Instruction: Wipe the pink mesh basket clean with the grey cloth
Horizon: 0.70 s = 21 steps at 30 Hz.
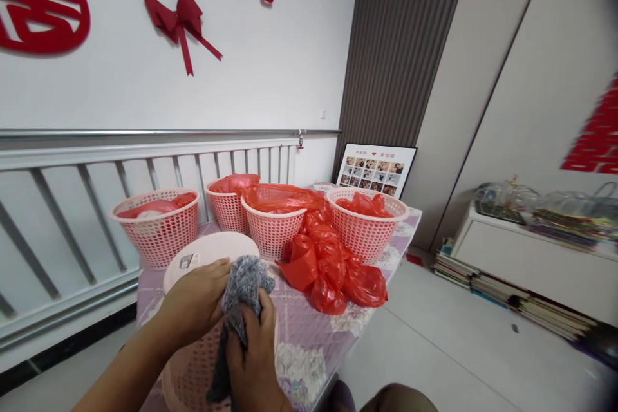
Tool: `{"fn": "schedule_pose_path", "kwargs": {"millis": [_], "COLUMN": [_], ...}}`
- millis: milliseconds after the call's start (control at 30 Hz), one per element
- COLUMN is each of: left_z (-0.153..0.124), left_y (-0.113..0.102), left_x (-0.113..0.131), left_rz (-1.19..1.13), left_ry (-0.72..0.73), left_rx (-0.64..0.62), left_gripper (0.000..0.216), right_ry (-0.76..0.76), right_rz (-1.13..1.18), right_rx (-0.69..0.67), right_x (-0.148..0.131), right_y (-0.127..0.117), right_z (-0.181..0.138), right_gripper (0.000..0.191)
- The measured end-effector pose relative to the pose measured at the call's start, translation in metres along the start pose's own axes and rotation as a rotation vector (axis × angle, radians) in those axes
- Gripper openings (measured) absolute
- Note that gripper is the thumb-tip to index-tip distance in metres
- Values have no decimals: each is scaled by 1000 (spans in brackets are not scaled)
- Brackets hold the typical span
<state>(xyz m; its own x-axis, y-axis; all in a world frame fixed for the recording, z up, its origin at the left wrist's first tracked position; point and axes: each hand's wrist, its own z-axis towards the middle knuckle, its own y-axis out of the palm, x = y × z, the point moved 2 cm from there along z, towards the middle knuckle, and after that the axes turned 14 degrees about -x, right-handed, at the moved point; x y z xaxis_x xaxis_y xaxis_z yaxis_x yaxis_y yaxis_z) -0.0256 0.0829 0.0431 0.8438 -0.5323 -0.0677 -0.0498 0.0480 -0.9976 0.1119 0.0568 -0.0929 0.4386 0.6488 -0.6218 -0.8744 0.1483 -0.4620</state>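
An upturned pink plastic basket (210, 246) stands close to me, its solid base facing up with a small label on it. My left hand (196, 296) lies on the edge of that base, fingers stretched out beside a grey fuzzy cloth (244, 283). My right hand (255, 347) grips the cloth against the basket's near right side, and a darker end of it hangs below. Part of the basket's perforated wall is hidden behind my hands and the cloth.
A pink basket (164, 232) stands left, with more baskets (275, 235) behind and another (364, 235) right, holding red plastic bags. Loose red bags (328, 277) lie on the flowered tablecloth (304, 367). A radiator (120, 206) runs behind; a white cabinet (535, 257) stands right.
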Motion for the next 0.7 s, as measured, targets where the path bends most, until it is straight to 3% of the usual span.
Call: {"fn": "schedule_pose_path", "kwargs": {"millis": [100, 267, 400, 533, 700], "left_z": [0, 1, 1, 2, 1], "left_y": [1, 4, 4, 6, 5], "left_x": [0, 0, 0, 0, 1], "left_rz": [5, -4, 10, 12, 8], "left_ry": [-16, -47, -55, -54, -45], "left_rx": [-27, -25, -26, -13, 23], "left_gripper": [49, 46, 46, 46, 46], "right_ry": [10, 163, 190, 171, 123], "right_rz": [-36, -124, -177, -169, -184], "right_rx": [-61, -269, -381, -391, -259], "right_x": [20, 66, 83, 79, 35], "right_y": [6, 21, 19, 14, 21], "right_z": [-13, -62, -83, -83, -63], "right_gripper": [52, 56, 56, 56, 62]}}
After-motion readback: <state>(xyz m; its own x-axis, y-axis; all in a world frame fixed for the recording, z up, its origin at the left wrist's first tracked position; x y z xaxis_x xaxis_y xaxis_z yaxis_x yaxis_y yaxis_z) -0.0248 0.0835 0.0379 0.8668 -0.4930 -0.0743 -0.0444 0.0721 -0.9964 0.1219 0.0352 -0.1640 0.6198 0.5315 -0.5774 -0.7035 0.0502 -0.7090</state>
